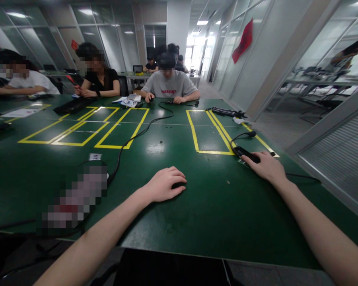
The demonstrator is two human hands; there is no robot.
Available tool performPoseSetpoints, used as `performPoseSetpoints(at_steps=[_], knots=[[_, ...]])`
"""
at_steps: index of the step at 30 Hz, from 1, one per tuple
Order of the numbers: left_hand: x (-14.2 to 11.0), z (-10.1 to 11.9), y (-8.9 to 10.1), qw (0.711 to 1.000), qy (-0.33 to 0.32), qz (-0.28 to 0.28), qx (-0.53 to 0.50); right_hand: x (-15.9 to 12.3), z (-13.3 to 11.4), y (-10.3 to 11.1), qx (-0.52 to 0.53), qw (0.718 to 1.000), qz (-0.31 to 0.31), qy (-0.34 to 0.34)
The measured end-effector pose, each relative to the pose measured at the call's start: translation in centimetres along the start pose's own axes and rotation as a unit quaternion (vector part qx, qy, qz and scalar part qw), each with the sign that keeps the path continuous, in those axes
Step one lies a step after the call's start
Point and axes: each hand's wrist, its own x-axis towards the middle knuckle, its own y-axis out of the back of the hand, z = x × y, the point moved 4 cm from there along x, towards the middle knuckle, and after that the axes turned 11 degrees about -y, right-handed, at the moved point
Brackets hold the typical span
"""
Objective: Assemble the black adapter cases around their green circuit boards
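1. While the right hand (pixel 268 165) lies over the black device (pixel 241 152) at the right of the counter (pixel 209 214), I cannot tell whether its fingers are clamped on it.
2. Taking the device as the clock's centre, a thin cable (pixel 241 134) loops from it to a dark round end (pixel 251 134) near 12 o'clock.
3. Between 8 and 9, the left hand (pixel 168 184) rests on the counter, well apart from the right, thumb and bent fingers parted.
4. Yellow tape (pixel 192 130) marks a frame at 10; the tripod (pixel 228 112) lies at 11.
5. Farther off, just under 9, sits a pixelated object (pixel 86 190) beside a white tag (pixel 95 156).
6. Across the counter, toward 10, sits a co-worker (pixel 170 85) in grey.
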Motion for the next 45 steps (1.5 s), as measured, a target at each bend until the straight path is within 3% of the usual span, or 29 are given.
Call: performPoseSetpoints(at_steps=[3,11,16,19,24,36,41,45], knots=[[0.0,0.0,-0.1,1.0,-0.003,0.001,0.0,-1.6,-2.8,-0.3,-0.012,1.0,-0.019,0.021],[0.1,-0.2,0.1,1.0,-0.007,0.02,0.008,-7.2,-11.6,-0.9,0.063,0.973,-0.053,0.218],[0.0,0.0,1.5,0.995,-0.019,0.097,0.007,-13.3,-17.1,-0.4,0.146,0.899,-0.152,0.383],[-0.2,0.1,1.3,0.997,-0.033,0.058,-0.029,-16.0,-19.1,-0.2,0.168,0.845,-0.205,0.465],[-0.4,-0.1,1.0,0.998,-0.017,0.018,-0.055,-15.9,-19.2,0.4,0.248,0.819,-0.235,0.461],[-0.9,-0.8,2.4,0.992,0.1,-0.071,-0.037,-13.8,-17.2,1.3,0.198,0.851,-0.199,0.444],[-0.9,-1.7,2.2,0.99,0.124,-0.064,-0.034,-14.1,-17.3,1.4,0.205,0.841,-0.186,0.465],[-0.8,-1.8,1.7,0.993,0.105,-0.041,-0.037,-14.3,-17.5,1.6,0.24,0.835,-0.165,0.467]])
